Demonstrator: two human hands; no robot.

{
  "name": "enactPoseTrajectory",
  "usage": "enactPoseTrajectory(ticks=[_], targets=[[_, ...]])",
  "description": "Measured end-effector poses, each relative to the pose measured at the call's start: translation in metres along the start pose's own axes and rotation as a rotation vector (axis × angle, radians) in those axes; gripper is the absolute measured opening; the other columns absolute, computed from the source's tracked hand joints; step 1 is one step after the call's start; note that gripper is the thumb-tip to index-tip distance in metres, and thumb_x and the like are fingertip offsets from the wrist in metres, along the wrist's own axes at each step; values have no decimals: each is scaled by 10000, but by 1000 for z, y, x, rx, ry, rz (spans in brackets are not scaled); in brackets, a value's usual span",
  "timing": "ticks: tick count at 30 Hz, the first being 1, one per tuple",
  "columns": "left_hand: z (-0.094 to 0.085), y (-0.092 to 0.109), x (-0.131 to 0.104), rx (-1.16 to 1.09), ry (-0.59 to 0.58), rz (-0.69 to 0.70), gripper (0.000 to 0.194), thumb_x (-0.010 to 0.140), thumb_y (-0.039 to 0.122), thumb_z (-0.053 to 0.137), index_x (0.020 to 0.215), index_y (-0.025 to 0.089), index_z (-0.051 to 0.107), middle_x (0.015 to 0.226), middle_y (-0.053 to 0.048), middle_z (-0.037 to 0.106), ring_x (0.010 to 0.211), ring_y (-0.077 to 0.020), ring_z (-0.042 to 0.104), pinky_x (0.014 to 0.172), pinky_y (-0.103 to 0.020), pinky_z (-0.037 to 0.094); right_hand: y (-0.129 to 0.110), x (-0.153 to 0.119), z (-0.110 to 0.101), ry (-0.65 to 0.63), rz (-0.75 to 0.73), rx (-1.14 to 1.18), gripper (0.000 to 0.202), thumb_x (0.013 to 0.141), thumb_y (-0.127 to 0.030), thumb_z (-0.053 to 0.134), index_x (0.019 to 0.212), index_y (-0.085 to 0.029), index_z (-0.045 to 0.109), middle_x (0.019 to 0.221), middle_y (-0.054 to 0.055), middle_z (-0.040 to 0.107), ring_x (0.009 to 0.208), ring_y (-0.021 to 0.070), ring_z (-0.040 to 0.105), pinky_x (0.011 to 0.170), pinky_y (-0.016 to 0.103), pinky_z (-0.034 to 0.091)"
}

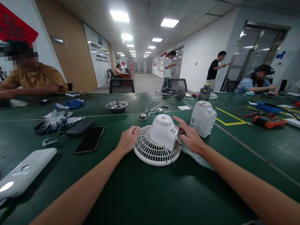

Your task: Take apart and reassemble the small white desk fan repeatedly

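A white fan head lies on the green table before me, its round grille [147, 151] face down and its motor housing [164, 129] on top. My left hand [128, 140] is closed at the left rim of the grille, fingers pressed together. On the other side my right hand [191, 136] is against the housing, its index finger stretched up and the fingers apart. Some of its fingertips are hard to make out. Just beyond that hand stands a white plastic fan base or cover [203, 118], upright and apart from the fan head.
A metal bowl [116, 106] and a white cable [152, 108] lie behind the fan. To the left are a phone [89, 139], a dark case [80, 127], gloves [52, 121] and a white power bank [20, 173]. An orange multimeter [269, 121] lies right. Other people sit around the table.
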State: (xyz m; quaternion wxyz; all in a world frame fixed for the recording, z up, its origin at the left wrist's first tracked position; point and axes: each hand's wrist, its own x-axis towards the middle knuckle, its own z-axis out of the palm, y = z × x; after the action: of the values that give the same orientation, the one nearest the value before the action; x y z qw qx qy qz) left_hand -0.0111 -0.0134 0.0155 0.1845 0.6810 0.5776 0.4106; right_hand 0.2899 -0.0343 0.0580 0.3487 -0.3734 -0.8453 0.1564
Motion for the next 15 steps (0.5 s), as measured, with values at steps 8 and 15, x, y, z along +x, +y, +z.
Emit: enactPoseTrajectory(ticks=[8,15], targets=[[3,-4,0,-120,70,-147,410,784,567,551,610,211,652,612,-60,657,608,-228,582,576,-291,335,-21,-4,15,-10,39,-20,1106,650,-437,779,1513,-280,104,1502,119,319,1272,351,438,1061,531,328],[-7,7,0,-481,105,-163,530,802,623,461,633,164,664,585,-61,645,580,-207,576,582,-298,388,-18,-1,13,131,174,169,1060,588,-362,824,1463,-264,233,1227,85,580,1080,303,573,979,499,422]])
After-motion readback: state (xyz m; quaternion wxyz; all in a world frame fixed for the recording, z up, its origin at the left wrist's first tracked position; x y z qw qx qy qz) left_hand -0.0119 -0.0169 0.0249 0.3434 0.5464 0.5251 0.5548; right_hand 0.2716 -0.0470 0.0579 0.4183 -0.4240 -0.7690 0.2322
